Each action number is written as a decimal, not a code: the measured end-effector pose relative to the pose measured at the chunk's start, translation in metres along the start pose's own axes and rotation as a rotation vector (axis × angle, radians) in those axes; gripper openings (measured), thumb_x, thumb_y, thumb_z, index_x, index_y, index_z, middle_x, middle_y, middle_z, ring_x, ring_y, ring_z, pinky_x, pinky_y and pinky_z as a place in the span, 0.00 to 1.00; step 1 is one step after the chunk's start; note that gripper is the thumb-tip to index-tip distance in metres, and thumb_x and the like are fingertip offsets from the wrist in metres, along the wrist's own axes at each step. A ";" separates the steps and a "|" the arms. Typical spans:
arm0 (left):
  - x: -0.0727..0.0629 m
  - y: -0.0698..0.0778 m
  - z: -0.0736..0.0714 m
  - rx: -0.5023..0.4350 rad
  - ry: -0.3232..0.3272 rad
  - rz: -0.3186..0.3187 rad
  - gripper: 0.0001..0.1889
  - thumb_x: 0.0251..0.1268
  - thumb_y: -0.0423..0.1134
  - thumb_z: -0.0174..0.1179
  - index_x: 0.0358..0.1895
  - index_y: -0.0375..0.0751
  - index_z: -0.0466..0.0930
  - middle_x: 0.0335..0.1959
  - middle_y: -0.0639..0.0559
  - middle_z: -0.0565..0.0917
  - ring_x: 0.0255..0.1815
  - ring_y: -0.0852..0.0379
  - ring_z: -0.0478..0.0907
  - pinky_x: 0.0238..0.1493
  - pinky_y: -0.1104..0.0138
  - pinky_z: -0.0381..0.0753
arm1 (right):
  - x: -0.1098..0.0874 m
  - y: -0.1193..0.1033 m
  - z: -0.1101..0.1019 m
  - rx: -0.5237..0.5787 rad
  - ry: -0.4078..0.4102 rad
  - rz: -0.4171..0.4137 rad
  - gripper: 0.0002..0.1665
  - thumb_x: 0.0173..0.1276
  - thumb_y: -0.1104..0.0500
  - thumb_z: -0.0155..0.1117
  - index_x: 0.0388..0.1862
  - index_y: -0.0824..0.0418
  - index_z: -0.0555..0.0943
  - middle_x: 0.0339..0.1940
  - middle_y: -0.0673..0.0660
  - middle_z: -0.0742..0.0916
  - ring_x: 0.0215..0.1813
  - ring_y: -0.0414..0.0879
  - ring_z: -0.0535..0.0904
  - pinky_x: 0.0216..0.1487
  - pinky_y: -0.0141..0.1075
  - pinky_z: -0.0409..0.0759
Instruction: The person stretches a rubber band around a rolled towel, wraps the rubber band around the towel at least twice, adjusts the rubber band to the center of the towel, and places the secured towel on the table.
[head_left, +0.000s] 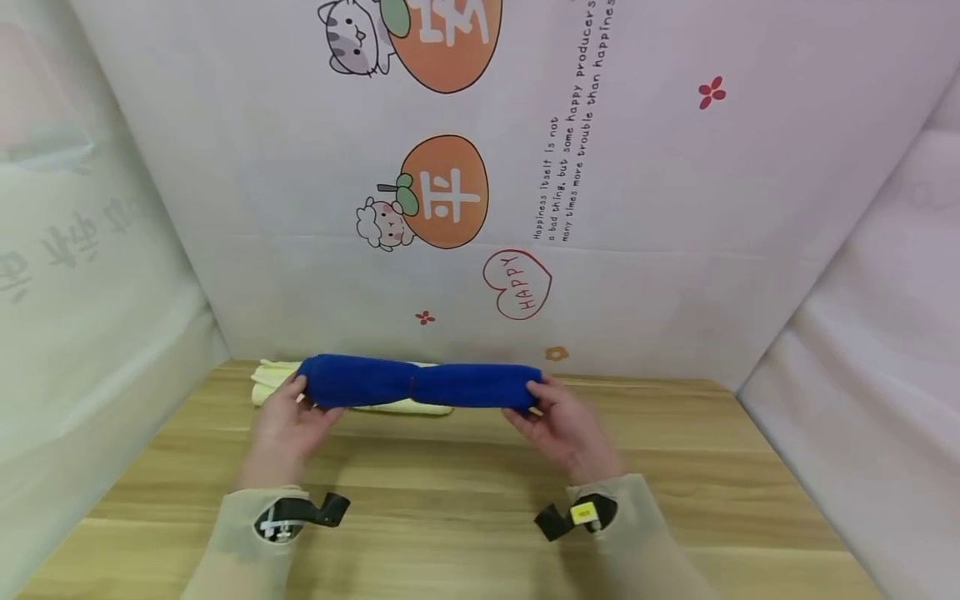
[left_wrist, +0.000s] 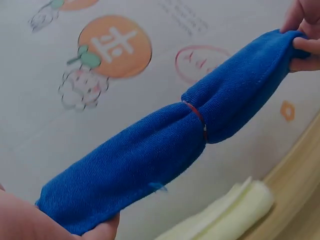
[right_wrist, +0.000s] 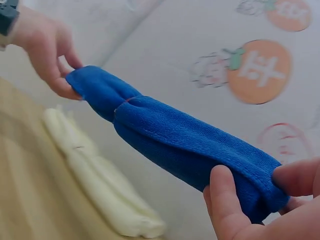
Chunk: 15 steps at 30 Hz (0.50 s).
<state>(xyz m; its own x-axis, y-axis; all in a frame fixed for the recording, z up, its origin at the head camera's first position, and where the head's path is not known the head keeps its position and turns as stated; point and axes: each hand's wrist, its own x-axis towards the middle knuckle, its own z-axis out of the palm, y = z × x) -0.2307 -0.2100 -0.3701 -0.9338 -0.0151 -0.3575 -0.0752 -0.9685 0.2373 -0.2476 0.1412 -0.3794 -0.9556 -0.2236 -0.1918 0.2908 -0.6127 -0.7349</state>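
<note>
A rolled blue towel (head_left: 360,382), cinched at its middle by a thin reddish band (left_wrist: 196,114), is held level above the table by both hands. At its left end, my left hand (head_left: 288,421) grips the roll between thumb and fingers. My right hand (head_left: 558,421) pinches the opposite end the same way. Behind and below it lies a rolled pale yellow towel (right_wrist: 112,187), narrowed at its middle, which the blue roll partly covers in the head view.
The wooden table (head_left: 450,508) meets a white printed sheet (head_left: 637,275) at its back edge. White cloth walls rise on the left (head_left: 97,275) and right (head_left: 885,333). A camera strap (head_left: 303,510) sits on the left wrist.
</note>
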 end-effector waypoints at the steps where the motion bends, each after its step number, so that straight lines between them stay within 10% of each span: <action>1: 0.002 0.006 -0.003 -0.019 0.021 -0.002 0.28 0.83 0.43 0.36 0.78 0.75 0.45 0.79 0.66 0.43 0.77 0.63 0.43 0.74 0.58 0.49 | 0.004 0.007 0.002 0.004 -0.005 0.012 0.31 0.80 0.66 0.46 0.78 0.60 0.53 0.74 0.68 0.60 0.71 0.62 0.59 0.63 0.51 0.72; 15: 0.014 0.066 -0.034 0.059 0.157 0.067 0.30 0.82 0.46 0.30 0.77 0.74 0.27 0.74 0.80 0.37 0.73 0.75 0.35 0.73 0.66 0.42 | 0.051 0.086 0.032 -0.043 0.014 0.157 0.32 0.77 0.70 0.47 0.77 0.64 0.57 0.70 0.71 0.67 0.62 0.65 0.72 0.57 0.49 0.78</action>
<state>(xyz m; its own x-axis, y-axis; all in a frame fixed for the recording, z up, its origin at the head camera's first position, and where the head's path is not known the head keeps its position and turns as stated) -0.2364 -0.2830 -0.3898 -0.8715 -0.1227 -0.4748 -0.0387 -0.9480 0.3160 -0.2693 0.0526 -0.4313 -0.8994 -0.3032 -0.3148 0.4343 -0.5384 -0.7222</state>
